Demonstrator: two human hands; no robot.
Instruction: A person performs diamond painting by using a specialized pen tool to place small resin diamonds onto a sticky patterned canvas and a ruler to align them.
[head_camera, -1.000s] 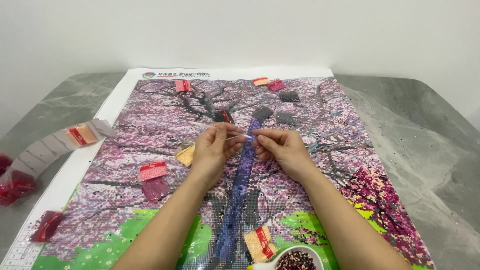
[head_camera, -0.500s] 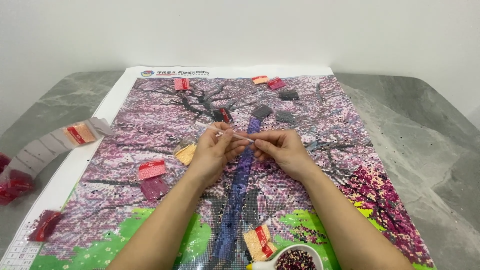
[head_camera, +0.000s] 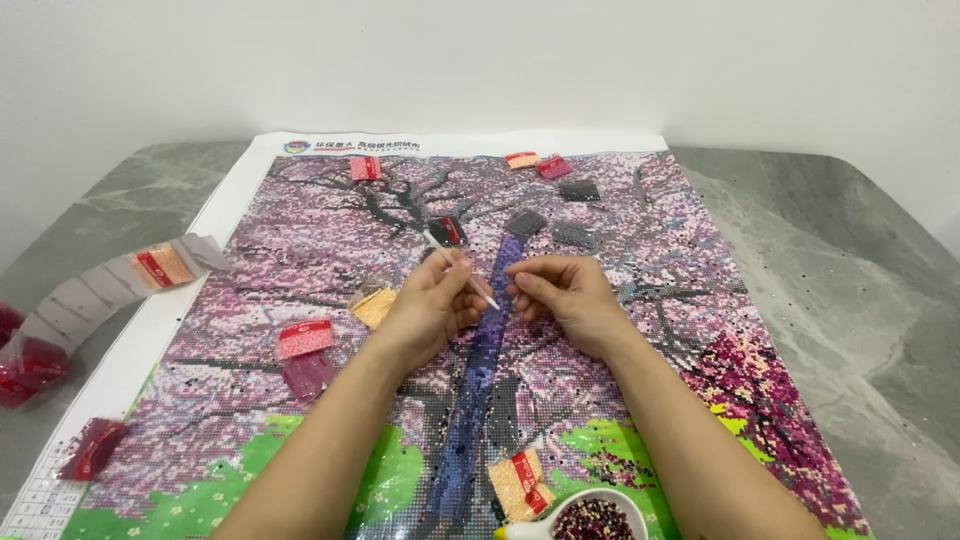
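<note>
A large diamond-painting canvas (head_camera: 300, 240) showing a pink blossom tree with a blue trunk lies flat on the grey table. My left hand (head_camera: 432, 305) hovers over its middle and holds a thin white applicator pen (head_camera: 462, 270) that slants from upper left to lower right. My right hand (head_camera: 568, 298) is just to the right, fingers curled and pinched together close to the pen's tip. What the right fingers pinch is too small to tell. Both hands are above the blue trunk.
Small bead packets lie on the canvas: pink (head_camera: 304, 339), orange (head_camera: 374, 306), dark ones (head_camera: 526, 222) near the top. A white tray of dark beads (head_camera: 592, 518) and an orange packet (head_camera: 519, 483) sit at the near edge. Red packets (head_camera: 30, 360) and a backing strip (head_camera: 100, 290) lie left.
The pen has swung from nearly level between both hands to a slant held by my left hand. Both hands have drifted slightly toward me.
</note>
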